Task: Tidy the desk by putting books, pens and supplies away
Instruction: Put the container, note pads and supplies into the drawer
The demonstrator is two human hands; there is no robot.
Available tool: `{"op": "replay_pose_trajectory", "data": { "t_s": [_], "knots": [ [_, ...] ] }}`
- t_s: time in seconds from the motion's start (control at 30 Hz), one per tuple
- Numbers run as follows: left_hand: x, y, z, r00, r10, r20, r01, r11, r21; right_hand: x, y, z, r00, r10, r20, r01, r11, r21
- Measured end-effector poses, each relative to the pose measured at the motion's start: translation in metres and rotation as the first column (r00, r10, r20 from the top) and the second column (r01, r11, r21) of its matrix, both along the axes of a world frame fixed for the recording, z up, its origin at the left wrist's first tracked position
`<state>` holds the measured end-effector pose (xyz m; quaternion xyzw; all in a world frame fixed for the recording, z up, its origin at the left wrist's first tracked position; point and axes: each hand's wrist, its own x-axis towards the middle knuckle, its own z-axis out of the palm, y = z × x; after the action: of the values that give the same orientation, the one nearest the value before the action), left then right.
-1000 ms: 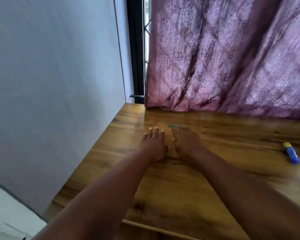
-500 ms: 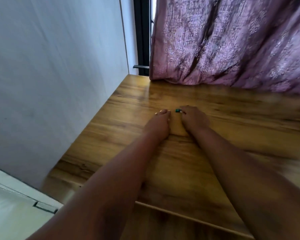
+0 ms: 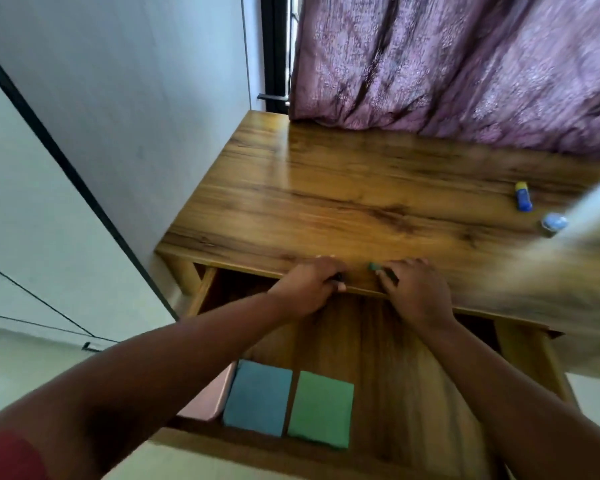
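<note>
1. The person leans over a wooden desk with a brown grained top (image 3: 343, 188), both bare arms stretched forward to its near edge.

2. The left hand (image 3: 309, 285) sits at that edge with its fingers curled over something small and dark. I cannot make out what the object is, only that the hand is closed around it.

3. The right hand (image 3: 412, 292) rests just beside it, fingers bent, pinching a short pen-like item with a green tip (image 3: 378, 268). What shows of the item lies flat on the desk top, its long axis running roughly along the front edge, the green end pointing left toward the other hand.

4. Below the hands, the desk's wooden drawer (image 3: 395, 358) stands pulled out. Inside, near its front, a blue rectangular pad (image 3: 258, 398) and a green rectangular pad (image 3: 321, 408) lie flat side by side, close but apart, their long axes running front to back. A pink flat item (image 3: 210, 400) lies to the left of the blue one, partly hidden by the left forearm.

5. Far right on the desk top lies a blue glue stick with a yellow cap (image 3: 523, 196) — cap end pointing away toward the mauve patterned curtain (image 3: 464, 64). Near it sits a small pale-blue round object (image 3: 553, 223), blurred.
</note>
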<state>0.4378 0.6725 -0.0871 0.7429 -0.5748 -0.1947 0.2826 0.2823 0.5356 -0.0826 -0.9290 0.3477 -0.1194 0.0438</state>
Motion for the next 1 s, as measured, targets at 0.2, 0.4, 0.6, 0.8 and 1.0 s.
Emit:
{"op": "replay_pose_trajectory", "data": {
  "t_s": [0.2, 0.4, 0.6, 0.8, 1.0],
  "knots": [
    [-0.093, 0.028, -0.03, 0.912, -0.36, 0.195, 0.335, 0.93, 0.152, -0.085, 0.064, -0.013, 0.95, -0.21, -0.23, 0.309, 0.724, 0.616],
    [-0.116, 0.028, -0.063, 0.902, -0.43, -0.041, 0.407, 0.813, 0.417, -0.11, 0.071, -0.062, 0.86, -0.242, -0.45, 0.508, 0.494, 0.706],
    [-0.098, 0.028, -0.077, 0.913, -0.405, -0.038, 0.371, 0.79, 0.489, -0.123, 0.073, -0.073, 0.881, -0.317, -0.351, 0.448, 0.318, 0.836],
    [-0.102, -0.063, 0.003, 0.984, -0.106, -0.14, 0.13, 0.976, 0.173, -0.144, -0.041, -0.01, 0.884, -0.464, 0.058, 0.179, 0.449, 0.875],
    [-0.144, -0.274, 0.07, 0.973, -0.156, 0.168, 0.153, 0.988, 0.031, -0.162, -0.217, 0.033, 0.921, -0.347, 0.178, 0.307, 0.926, 0.22]
  ]
}}
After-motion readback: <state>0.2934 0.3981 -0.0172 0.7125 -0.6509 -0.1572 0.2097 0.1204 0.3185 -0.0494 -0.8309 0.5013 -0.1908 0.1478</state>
